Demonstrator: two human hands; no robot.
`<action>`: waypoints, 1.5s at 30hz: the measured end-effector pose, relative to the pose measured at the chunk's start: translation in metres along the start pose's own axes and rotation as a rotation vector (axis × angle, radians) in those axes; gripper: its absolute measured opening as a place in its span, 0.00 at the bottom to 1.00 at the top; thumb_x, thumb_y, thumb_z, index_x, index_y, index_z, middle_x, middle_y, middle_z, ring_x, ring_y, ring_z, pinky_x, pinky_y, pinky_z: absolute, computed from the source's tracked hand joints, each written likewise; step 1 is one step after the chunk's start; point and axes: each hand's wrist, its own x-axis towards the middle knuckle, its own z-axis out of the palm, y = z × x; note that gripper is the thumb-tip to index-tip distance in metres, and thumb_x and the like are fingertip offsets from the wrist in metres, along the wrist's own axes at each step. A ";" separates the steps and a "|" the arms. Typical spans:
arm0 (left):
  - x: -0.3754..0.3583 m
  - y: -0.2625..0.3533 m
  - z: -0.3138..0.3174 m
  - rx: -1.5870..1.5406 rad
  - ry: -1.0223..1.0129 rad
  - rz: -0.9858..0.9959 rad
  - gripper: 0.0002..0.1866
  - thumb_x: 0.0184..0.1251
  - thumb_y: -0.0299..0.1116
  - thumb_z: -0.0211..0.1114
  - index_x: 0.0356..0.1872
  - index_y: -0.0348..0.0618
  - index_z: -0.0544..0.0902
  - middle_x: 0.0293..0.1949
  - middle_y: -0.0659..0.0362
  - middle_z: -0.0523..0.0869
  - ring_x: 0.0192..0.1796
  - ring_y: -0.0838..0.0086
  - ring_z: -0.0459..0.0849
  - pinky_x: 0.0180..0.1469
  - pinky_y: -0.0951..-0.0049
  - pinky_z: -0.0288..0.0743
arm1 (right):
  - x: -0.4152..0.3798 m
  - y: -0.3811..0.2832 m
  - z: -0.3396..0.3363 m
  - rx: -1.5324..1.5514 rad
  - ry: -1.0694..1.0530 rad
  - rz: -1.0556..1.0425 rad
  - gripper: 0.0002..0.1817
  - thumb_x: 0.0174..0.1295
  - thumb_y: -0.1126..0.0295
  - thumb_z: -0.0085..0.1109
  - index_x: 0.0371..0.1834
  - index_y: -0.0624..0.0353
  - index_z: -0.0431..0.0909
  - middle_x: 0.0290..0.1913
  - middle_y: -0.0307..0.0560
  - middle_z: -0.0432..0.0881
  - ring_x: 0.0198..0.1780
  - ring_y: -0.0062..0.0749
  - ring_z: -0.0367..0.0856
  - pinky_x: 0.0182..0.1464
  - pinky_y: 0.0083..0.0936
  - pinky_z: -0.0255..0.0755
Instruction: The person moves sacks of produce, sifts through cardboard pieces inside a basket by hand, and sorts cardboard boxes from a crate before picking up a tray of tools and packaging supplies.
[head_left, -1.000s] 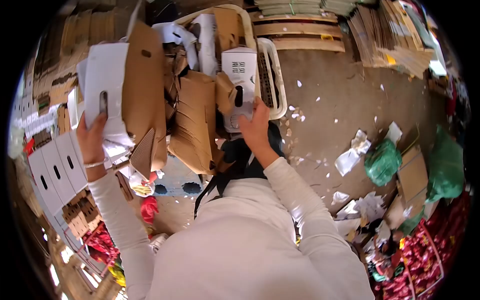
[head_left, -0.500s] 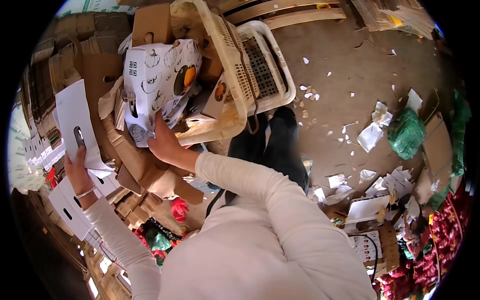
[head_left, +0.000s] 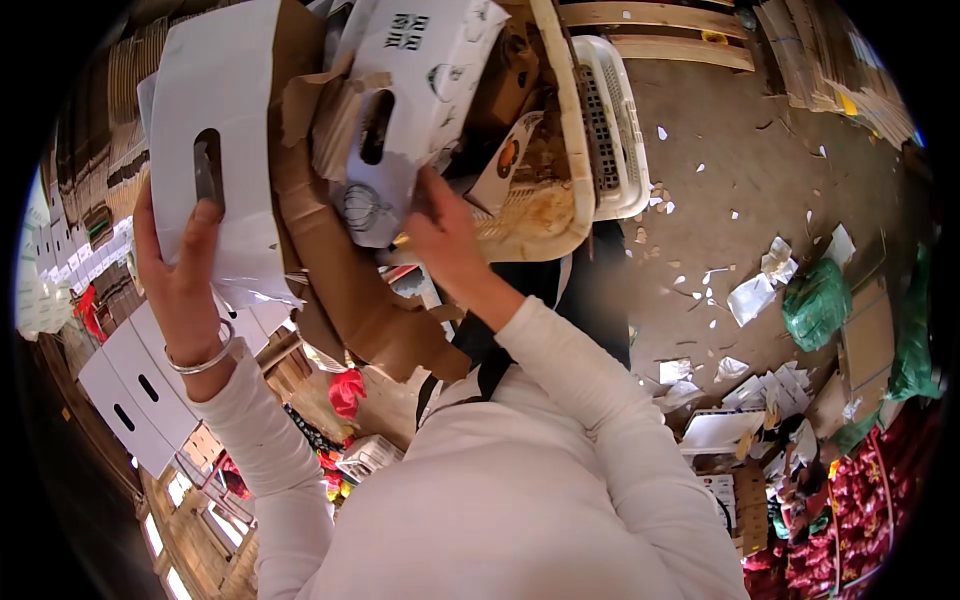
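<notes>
White cardboard fills the left hand's grip: the left hand holds a plain carton by its lower left part, thumb on the front face at the bottom of the oval hand hole, the other fingers mostly hidden by the panel. So that carton lies directly within the grip, rising above it. A bracelet circles the wrist below.

The right hand touches the lower right edge of a pumpkin-printed white carton, which slants up and away from the fingers. Those fingers are blurred, and I cannot tell how firmly that grip is closed. Between the two cartons runs torn brown cardboard, hanging below the printed one.

Just right of the printed carton is a cream plastic crate with brown cardboard inside; a second, paler crate stands beside it on the floor.
</notes>
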 end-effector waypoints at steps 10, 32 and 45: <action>0.005 -0.020 0.035 0.007 -0.107 0.134 0.28 0.55 0.27 0.61 0.58 0.34 0.65 0.52 0.55 0.73 0.50 0.74 0.72 0.53 0.76 0.66 | 0.093 0.121 -0.122 -0.526 0.461 0.319 0.20 0.52 0.67 0.50 0.45 0.71 0.69 0.35 0.54 0.80 0.34 0.38 0.78 0.38 0.30 0.72; 0.049 -0.058 -0.076 -0.118 0.136 -0.162 0.26 0.60 0.27 0.58 0.60 0.38 0.64 0.52 0.51 0.75 0.48 0.65 0.78 0.47 0.69 0.75 | 0.106 0.065 -0.019 -0.600 0.156 -0.101 0.27 0.43 0.68 0.55 0.46 0.72 0.62 0.26 0.65 0.77 0.32 0.60 0.77 0.38 0.43 0.72; 0.065 -0.045 -0.051 -0.192 -0.018 -0.120 0.25 0.60 0.23 0.56 0.60 0.36 0.64 0.50 0.54 0.75 0.49 0.70 0.75 0.50 0.73 0.70 | 0.088 0.075 -0.020 -0.624 0.284 -0.149 0.38 0.42 0.70 0.57 0.59 0.72 0.53 0.32 0.73 0.74 0.37 0.65 0.74 0.42 0.46 0.70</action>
